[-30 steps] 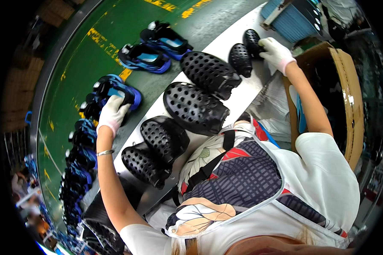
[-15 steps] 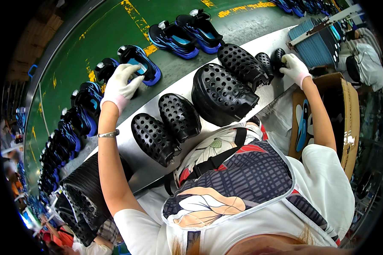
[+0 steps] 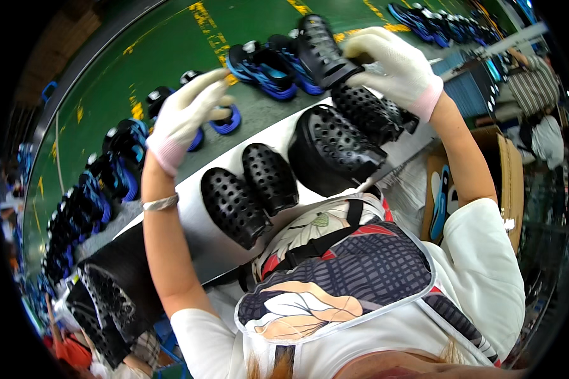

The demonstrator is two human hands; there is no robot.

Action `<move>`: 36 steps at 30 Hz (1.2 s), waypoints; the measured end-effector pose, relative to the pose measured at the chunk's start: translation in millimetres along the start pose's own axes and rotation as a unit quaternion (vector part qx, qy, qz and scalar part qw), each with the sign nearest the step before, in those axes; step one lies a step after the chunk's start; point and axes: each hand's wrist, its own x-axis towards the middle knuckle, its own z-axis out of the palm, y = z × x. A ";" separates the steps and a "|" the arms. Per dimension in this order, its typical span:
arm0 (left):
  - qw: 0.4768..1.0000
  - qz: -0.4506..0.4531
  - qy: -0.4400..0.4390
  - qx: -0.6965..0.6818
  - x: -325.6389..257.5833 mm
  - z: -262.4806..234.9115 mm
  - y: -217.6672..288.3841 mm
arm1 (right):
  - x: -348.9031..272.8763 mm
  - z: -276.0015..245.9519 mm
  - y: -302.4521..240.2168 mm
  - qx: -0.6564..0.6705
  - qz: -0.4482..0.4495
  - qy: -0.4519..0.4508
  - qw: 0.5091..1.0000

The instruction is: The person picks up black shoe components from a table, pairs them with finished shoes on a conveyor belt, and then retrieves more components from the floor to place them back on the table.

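Note:
My right hand [image 3: 395, 72], in a white glove with a pink cuff, is closed on the end of a black perforated plastic shoe tree [image 3: 321, 50]. It holds this above the shelf, in front of a pair of black-and-blue sneakers [image 3: 259, 71]. My left hand [image 3: 189, 117], gloved alike, hovers with fingers apart over another sneaker [image 3: 227, 120], which it partly hides. Several stacks of nested black shoe trees lie on the metal shelf: two narrow stacks [image 3: 234, 205] at the left, a bigger stack [image 3: 335, 148] in the middle, and more [image 3: 367, 114] under my right hand.
A green conveyor belt [image 3: 164, 50] with worn yellow lines carries a row of sneakers [image 3: 82, 208] along the left. A cardboard box [image 3: 509, 183] with insoles stands at my right. Blue stacked sheets [image 3: 452, 66] sit behind it. Long black stacks [image 3: 120, 278] lie lower left. Other people work nearby.
My right hand has picked up a shoe tree from the shelf's right end and moved left with it toward the sneaker pair. My left hand has shifted slightly up and right.

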 end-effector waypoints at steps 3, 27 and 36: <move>0.973 0.045 -0.079 -0.212 1.0 11.6 1.6 | 41.2 15.6 -43.5 0.048 -0.098 -0.043 0.993; 0.931 0.038 0.069 -0.357 1.1 9.7 -20.0 | 82.6 64.2 -51.3 0.088 -0.152 -0.042 0.984; 0.958 -0.016 0.039 -0.284 21.1 18.9 8.2 | 57.7 46.4 -39.7 0.100 -0.057 -0.028 0.993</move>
